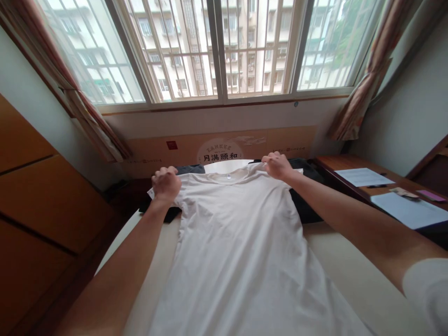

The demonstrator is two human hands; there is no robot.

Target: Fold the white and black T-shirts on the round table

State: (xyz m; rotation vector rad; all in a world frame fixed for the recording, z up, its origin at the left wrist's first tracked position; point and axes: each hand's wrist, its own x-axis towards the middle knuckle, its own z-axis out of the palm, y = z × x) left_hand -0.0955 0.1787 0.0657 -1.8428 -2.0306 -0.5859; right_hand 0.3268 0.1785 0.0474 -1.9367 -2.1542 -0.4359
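A white T-shirt (pixel 238 233) stretches out in front of me, its neckline at the far end and its body running toward me with long creases. My left hand (pixel 167 183) is closed on the left sleeve, where a corner of white fabric sticks out past the fingers. Near the right shoulder of the shirt, my right hand (pixel 277 165) grips the fabric with curled fingers. Dark folded clothes (pixel 308 205) lie beneath and beside the shirt on the right, and more dark cloth (pixel 191 169) shows at the left.
The pale round-edged surface (pixel 336 252) lies under the clothes. At the right stands a wooden desk (pixel 336 163) with papers (pixel 364 177) and a pen. A cardboard panel (pixel 150 149) leans below the barred window. Wooden cabinet doors (pixel 31 186) are on the left.
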